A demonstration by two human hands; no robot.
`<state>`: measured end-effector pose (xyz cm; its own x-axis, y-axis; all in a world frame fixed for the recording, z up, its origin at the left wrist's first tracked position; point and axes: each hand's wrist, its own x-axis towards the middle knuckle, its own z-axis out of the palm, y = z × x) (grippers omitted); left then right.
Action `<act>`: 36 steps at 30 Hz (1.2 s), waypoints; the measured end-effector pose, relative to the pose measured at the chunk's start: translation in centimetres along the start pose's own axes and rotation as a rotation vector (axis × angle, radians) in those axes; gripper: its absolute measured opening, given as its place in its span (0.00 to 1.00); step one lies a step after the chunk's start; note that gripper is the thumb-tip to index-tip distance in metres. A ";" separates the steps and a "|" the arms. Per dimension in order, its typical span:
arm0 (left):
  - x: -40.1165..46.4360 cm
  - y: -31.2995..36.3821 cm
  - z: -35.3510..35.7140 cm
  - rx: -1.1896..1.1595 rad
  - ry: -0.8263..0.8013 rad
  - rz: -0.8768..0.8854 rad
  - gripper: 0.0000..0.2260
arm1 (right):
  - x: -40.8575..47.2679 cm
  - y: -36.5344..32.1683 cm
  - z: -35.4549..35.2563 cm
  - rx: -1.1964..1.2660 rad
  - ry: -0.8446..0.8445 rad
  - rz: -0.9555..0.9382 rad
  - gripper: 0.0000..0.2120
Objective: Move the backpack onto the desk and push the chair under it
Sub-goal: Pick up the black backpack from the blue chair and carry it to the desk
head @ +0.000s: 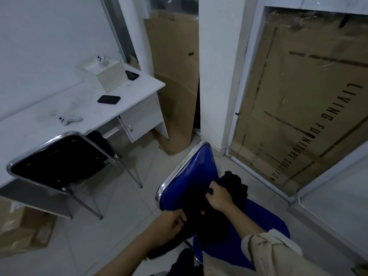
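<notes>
White worktop (pixel 111 110) lies far-left of the backpack (pixel 207 214) on the blue chair (pixel 191 172); right grip (pixel 219 196) is clenched on its handle, left grip (pixel 173 220) on its side.

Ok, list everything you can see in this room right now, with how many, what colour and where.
Backpack: one, black, on the blue chair's seat.
Blue chair: one, chrome frame, near the person.
Black chair: one, chrome frame, at the desk.
Desk: one, white, left against the wall.
Controllers: two, white; one on the desk, one on the box.
Box: one, white, back of the desk.
Flat dark devices: two, black, on the desk; second beside the box.
Cardboard sheets: several, brown, leaning at the wall and window.
Left hand: gripping the backpack's edge.
Right hand: gripping its top.
</notes>
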<state>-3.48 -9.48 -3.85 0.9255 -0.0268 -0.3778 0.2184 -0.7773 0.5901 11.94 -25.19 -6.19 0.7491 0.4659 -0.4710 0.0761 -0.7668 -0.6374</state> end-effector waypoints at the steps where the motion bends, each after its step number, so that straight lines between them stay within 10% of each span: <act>1: 0.3 0.5 0.5 -0.082 -0.048 -0.005 0.10 | -0.3 0.2 -0.1 0.052 0.022 0.012 0.04; 8: 3.5 2.6 0.9 -0.309 0.169 -0.072 0.12 | -2.4 2.1 -2.0 0.432 0.210 0.013 0.08; 12: 5.1 4.0 0.3 -0.059 0.347 0.003 0.14 | -4.3 2.5 -3.3 0.515 0.309 -0.024 0.11; 18: 6.6 6.6 -0.1 0.344 0.114 0.189 0.30 | -7.8 3.2 -4.3 0.589 0.467 -0.030 0.10; 22: 5.9 9.3 1.1 0.105 -0.134 0.173 0.35 | -9.9 2.7 -4.5 0.718 0.570 -0.007 0.10; 28: 3.9 12.0 0.7 -0.112 0.122 0.245 0.11 | -13.1 1.3 -4.8 0.812 0.661 0.056 0.07; 32: 2.6 15.5 -0.9 -0.287 0.217 0.239 0.15 | -16.0 0.1 -4.0 0.847 0.812 -0.013 0.05; 36: -1.0 17.8 -1.3 -0.492 0.190 0.206 0.17 | -20.6 -1.4 -0.2 0.653 0.955 -0.068 0.24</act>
<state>-0.07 -22.50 7.94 0.9938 0.0023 -0.1113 0.1037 -0.3824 0.9182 -3.49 -33.82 4.51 0.9696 -0.2394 0.0510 -0.0107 -0.2495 -0.9683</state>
